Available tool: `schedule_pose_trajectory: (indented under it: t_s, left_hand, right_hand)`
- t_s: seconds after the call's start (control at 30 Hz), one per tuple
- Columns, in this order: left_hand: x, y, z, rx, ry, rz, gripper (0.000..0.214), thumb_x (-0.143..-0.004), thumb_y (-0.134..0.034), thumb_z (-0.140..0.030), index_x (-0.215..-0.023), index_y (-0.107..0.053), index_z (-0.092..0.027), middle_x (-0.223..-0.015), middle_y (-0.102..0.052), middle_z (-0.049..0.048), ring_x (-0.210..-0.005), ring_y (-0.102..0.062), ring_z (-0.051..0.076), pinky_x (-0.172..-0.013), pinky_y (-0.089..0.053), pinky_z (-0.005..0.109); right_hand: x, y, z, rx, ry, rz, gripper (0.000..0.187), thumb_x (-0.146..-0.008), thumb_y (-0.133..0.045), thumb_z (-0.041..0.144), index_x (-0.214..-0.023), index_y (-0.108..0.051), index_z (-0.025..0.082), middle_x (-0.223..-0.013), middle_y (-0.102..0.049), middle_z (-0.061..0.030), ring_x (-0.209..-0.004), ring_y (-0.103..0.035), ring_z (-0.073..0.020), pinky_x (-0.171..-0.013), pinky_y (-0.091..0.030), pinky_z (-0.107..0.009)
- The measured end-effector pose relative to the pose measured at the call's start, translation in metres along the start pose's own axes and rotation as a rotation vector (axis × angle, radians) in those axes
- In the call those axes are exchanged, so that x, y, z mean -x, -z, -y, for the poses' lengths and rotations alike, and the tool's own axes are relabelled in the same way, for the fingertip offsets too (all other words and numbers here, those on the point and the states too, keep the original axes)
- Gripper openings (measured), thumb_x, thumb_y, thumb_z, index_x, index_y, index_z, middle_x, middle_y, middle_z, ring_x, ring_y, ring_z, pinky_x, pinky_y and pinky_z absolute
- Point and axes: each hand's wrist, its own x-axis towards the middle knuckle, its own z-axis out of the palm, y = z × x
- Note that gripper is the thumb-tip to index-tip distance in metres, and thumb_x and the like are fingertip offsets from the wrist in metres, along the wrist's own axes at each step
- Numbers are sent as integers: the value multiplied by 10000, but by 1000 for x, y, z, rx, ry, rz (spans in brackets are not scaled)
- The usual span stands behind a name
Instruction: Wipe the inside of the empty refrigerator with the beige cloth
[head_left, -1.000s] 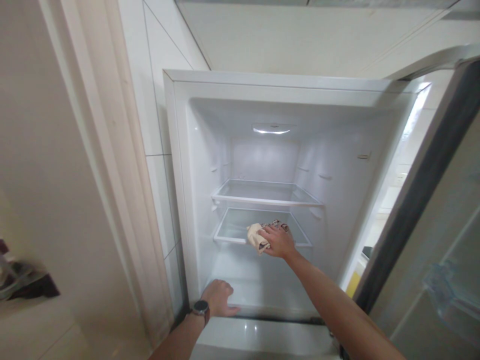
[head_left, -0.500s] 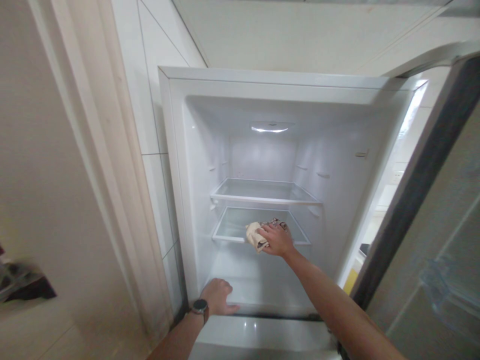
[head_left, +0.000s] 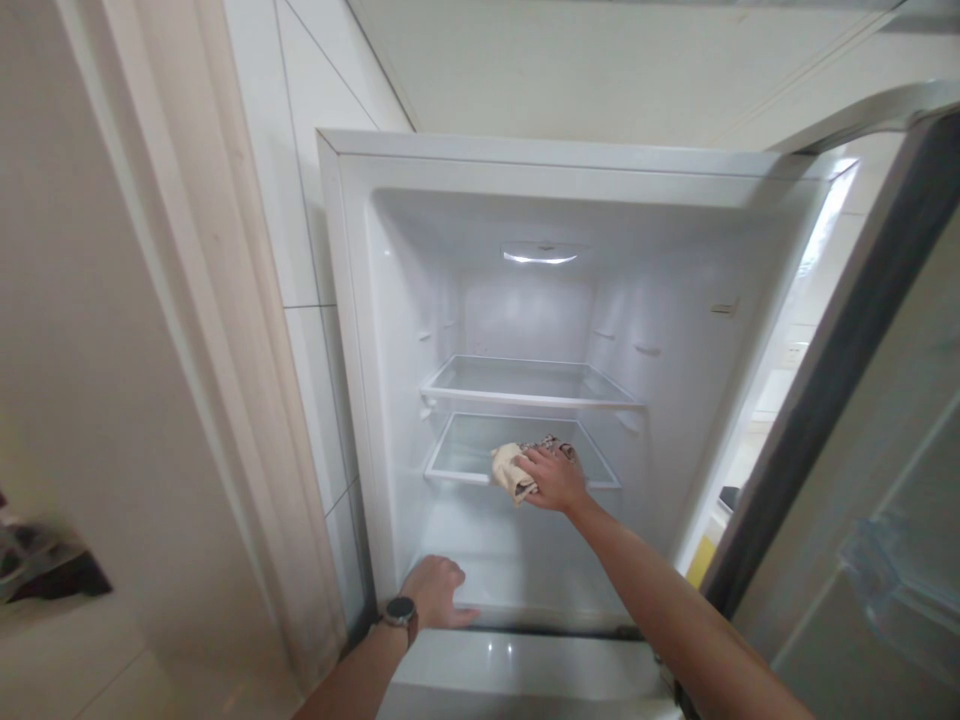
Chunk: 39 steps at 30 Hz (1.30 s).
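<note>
The beige, partly patterned cloth (head_left: pixel 506 470) lies bunched at the front edge of the lower shelf (head_left: pixel 457 479), right of its middle, and the right hand (head_left: pixel 555 480) is closed over it from above. To handle it well, I would keep the folds tucked beneath the fingers and press flat and lightly, since a hard push on the front rim might unseat the shelf. The glass left of the cloth lies bare, giving a sideways stroke room; toward the back, the upper shelf (head_left: pixel 525 399) sits overhead, so the knuckles should stay low. The left hand (head_left: pixel 435 592), thumb spread apart from its bent fingers, is by the compartment floor (head_left: pixel 517 560) at the front left; whether it bears weight, I cannot tell. Its watch (head_left: pixel 400 610) is near the fridge frame (head_left: pixel 350 350), worth minding. Below the lower shelf there is open space, while the open door (head_left: pixel 832 340) stands beside the right forearm, limiting outward elbow swing.
</note>
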Motion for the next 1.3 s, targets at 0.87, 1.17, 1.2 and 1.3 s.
schedule_pose_trajectory:
  t_s: [0.87,1.17,1.2,1.3]
  left_hand:
    - [-1,-10,5,-14,-5,-37,573,-827,-624,-710,-877,-793,-165,-900,-779,153,-892,-744,363,-808,-560,456]
    - [0,-6,3,-23,-12,-23,553,-833,-625,-685,-880,-796,-161,-897,-780,156,-888,-747,366,-797,-564,460]
    - [0,-5,3,-24,-11,-23,549,-831,-628,-681,-883,-797,-162,-899,-780,155,-891,-747,366,-799,-565,460]
    - [0,-3,2,-27,-9,-16,538,-831,-630,-670,-888,-798,-162,-905,-781,154,-897,-745,367,-802,-565,461]
  right_hand:
    - [0,0,1,-4,2,-2,590,-923,-599,633,-1373,-610,252,-1348,-641,-132,-1215,-555,-329,-968,-360,-416]
    - [1,-2,0,5,11,-15,589,-928,-597,639,-1364,-609,243,-1349,-636,-136,-1185,-564,-318,-965,-358,-412]
    - [1,-2,0,6,10,-16,585,-927,-600,636,-1360,-610,243,-1349,-636,-136,-1183,-565,-317,-963,-359,-411]
    - [1,-2,0,10,7,-25,583,-924,-605,641,-1356,-607,250,-1334,-642,-126,-1180,-566,-318,-964,-360,-414]
